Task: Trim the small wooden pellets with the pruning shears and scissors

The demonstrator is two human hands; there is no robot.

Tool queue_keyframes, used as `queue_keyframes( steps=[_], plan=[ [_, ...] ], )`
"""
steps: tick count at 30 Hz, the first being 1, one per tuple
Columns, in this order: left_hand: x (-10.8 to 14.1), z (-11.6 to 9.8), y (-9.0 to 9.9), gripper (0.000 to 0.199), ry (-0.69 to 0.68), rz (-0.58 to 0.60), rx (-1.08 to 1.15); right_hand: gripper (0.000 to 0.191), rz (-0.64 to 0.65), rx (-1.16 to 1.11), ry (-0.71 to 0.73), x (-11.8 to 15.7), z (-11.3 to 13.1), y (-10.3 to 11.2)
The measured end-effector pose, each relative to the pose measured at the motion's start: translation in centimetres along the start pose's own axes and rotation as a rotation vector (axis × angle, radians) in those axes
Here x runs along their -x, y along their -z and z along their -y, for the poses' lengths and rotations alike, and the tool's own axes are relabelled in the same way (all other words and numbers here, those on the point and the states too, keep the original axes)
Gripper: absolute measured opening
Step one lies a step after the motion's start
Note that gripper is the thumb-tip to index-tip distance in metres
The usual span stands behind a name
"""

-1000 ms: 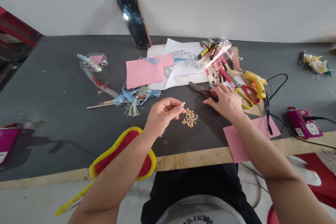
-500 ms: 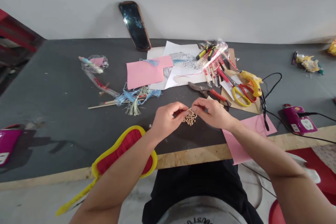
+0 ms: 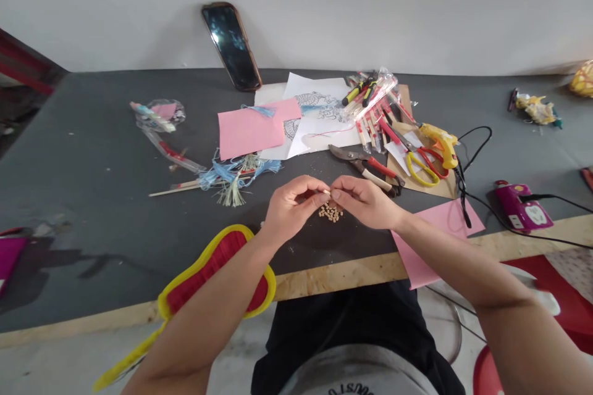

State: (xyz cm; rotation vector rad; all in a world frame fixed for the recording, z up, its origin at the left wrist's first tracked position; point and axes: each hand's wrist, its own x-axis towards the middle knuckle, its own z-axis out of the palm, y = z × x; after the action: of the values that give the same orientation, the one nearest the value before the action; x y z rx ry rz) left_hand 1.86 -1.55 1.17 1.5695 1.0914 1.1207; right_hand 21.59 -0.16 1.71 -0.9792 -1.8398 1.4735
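My left hand [image 3: 296, 200] and my right hand [image 3: 365, 200] meet at their fingertips over the dark table, both pinched closed. Between them is a small pale piece [image 3: 327, 192], mostly covered by the fingers, held from both sides. Just below the fingertips lies a small pile of short tan pieces [image 3: 330, 212]. Pruning shears [image 3: 370, 166] with red and white handles rest beyond my right hand. Blue and pale green tassels [image 3: 236, 176] lie beyond my left hand, beside thin sticks.
A phone [image 3: 231, 46] leans on the wall. Pink paper [image 3: 252, 129], printed sheets, scissors [image 3: 424, 170] and a yellow glue gun [image 3: 440, 142] lie farther back. A red-and-yellow fuzzy shape [image 3: 208, 265] sits under my left forearm. A purple power box [image 3: 523, 207] is right.
Both hands stay together at the fingertips, with slight shifts in the fingers. More of the pale piece shows between them. The whole view has shifted a little.
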Motion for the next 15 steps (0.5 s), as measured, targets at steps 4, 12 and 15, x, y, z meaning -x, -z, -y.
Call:
queue_keyframes(
  steps=[4,12,15],
  plan=[
    [0.1,-0.1,-0.1,0.01,-0.016,0.039,-0.059,0.026,-0.033,0.055,0.035,0.2,-0.4,-0.1],
    [0.0,0.1,0.2,0.009,-0.013,0.007,-0.181,0.037,-0.28,0.665,0.137,0.7,-1.5,2.0],
    [-0.2,0.9,0.7,0.008,0.085,-0.092,0.008,0.032,-0.469,0.789,-0.025,0.5,-2.1,4.3]
  ],
)
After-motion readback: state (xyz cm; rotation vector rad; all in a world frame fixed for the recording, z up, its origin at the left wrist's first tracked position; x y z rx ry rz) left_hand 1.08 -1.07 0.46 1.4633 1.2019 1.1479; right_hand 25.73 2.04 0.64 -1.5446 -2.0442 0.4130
